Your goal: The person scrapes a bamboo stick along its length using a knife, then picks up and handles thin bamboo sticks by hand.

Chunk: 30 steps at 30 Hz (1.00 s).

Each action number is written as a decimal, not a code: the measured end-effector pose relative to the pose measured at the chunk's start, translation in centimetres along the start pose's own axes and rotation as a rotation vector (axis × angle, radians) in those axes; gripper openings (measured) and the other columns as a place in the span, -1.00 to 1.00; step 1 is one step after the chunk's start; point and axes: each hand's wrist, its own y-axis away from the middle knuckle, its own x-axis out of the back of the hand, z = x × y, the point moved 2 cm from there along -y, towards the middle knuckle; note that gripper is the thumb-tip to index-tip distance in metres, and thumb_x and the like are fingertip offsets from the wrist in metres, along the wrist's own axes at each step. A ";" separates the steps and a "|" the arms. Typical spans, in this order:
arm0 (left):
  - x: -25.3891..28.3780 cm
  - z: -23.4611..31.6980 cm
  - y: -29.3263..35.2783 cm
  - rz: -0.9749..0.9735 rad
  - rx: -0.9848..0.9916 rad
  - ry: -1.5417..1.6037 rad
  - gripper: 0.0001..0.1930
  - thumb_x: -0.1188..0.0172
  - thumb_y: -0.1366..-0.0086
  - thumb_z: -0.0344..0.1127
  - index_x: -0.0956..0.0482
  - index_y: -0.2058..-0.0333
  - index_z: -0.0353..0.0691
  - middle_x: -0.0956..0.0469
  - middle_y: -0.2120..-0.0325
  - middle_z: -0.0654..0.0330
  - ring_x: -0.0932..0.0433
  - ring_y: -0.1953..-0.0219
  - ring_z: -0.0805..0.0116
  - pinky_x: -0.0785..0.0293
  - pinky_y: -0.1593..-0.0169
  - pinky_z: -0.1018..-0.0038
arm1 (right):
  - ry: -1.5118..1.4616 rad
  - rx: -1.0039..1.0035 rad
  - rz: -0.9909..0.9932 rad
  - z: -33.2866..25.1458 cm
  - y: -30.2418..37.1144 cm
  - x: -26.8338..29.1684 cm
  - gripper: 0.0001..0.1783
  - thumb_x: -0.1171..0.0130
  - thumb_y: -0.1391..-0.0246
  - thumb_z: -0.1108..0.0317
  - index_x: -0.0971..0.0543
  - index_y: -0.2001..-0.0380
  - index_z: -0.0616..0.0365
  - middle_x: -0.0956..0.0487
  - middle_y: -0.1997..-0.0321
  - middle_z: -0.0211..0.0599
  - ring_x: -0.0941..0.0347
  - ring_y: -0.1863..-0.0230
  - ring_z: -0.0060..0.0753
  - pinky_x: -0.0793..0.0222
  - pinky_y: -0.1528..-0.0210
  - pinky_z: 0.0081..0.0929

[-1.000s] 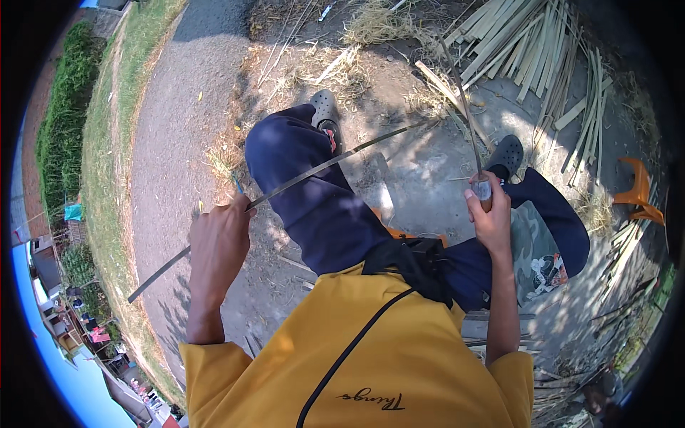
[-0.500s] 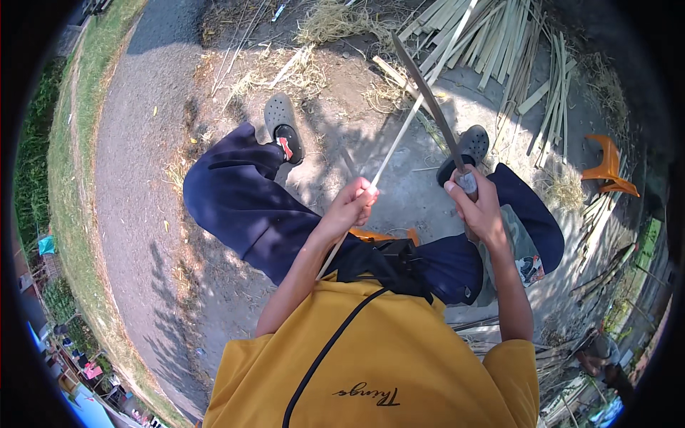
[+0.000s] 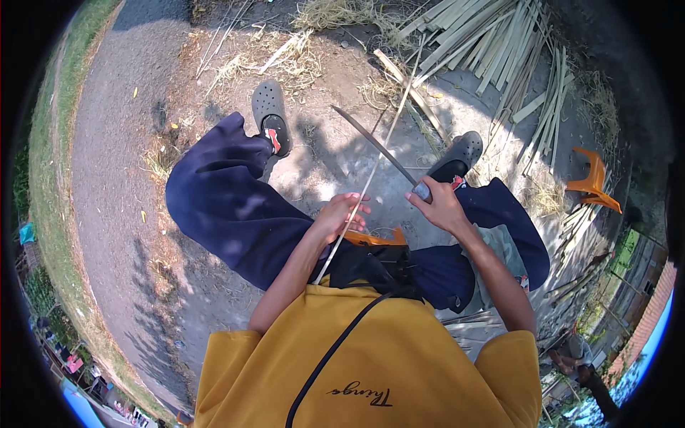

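Our strip (image 3: 373, 172) slants through the centre of the frame, its lower end by our shirt (image 3: 364, 357). Our left hand (image 3: 341, 217) curls loosely about it; we cannot tell whether that grip is clamped. Our right hand (image 3: 444, 208) is closed on the knife (image 3: 397, 165), which crosses the strip, contact unclear. We would do well to steady the strip and stroke evenly, away from us. More strips (image 3: 492, 46) fan out at upper right.

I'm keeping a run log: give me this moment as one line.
left hand: strip across it, grip unclear | right hand: holds knife | knife, strip: cross in view, contact unclear | pile: on ground ahead
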 end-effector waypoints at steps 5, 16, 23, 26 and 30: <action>0.4 -1.1 0.0 0.094 -0.128 -0.104 -0.69 -0.09 -0.46 -0.26 -0.47 -0.05 -0.33 -0.63 0.20 0.06 -0.61 0.52 0.42 -0.52 0.54 0.55 | -0.034 -0.048 -0.117 -1.0 -0.2 -0.3 -0.53 -0.30 -0.15 0.01 -0.55 0.29 0.30 -0.51 0.62 -0.10 -0.50 0.56 -0.07 -0.35 0.43 -0.22; -1.8 -3.1 -1.9 0.032 -0.036 -0.020 -0.62 0.11 -0.56 -0.06 -0.45 0.07 -0.32 -0.43 0.59 0.35 -0.20 0.74 0.61 -0.04 0.70 0.60 | -0.010 -0.009 -0.173 1.9 0.0 -4.6 -0.57 -0.29 -0.04 0.08 -0.55 0.31 0.30 -0.57 0.56 0.03 -0.55 0.50 0.08 -0.40 0.38 -0.11; -1.6 -4.1 -2.2 -0.093 0.013 -0.006 -0.67 0.15 -0.58 -0.06 -0.40 0.23 -0.20 -0.13 0.69 0.45 -0.03 0.74 0.64 0.10 0.70 0.58 | -0.166 -0.019 -0.256 5.3 -0.7 -5.7 -0.66 -0.30 0.00 0.19 -0.55 0.29 0.24 -0.57 0.51 0.01 -0.54 0.48 0.01 -0.41 0.36 -0.19; -1.4 -4.4 -2.4 -0.045 -0.040 -0.075 -0.66 0.17 -0.58 -0.07 -0.40 0.24 -0.19 -0.14 0.69 0.44 -0.02 0.74 0.64 0.09 0.70 0.57 | -0.066 -0.143 -0.354 4.9 -1.9 -5.9 -0.59 -0.28 0.06 0.06 -0.62 0.28 0.19 -0.62 0.41 0.10 -0.59 0.24 0.16 -0.46 0.17 -0.13; -1.5 -4.3 -2.5 0.009 -0.046 -0.119 -0.66 0.18 -0.59 -0.07 -0.40 0.25 -0.20 -0.14 0.69 0.43 -0.02 0.77 0.63 0.07 0.71 0.56 | -0.013 -0.168 -0.321 3.1 -1.6 -6.4 -0.60 -0.28 0.10 0.09 -0.63 0.32 0.21 -0.63 0.39 0.11 -0.59 0.26 0.16 -0.47 0.18 -0.13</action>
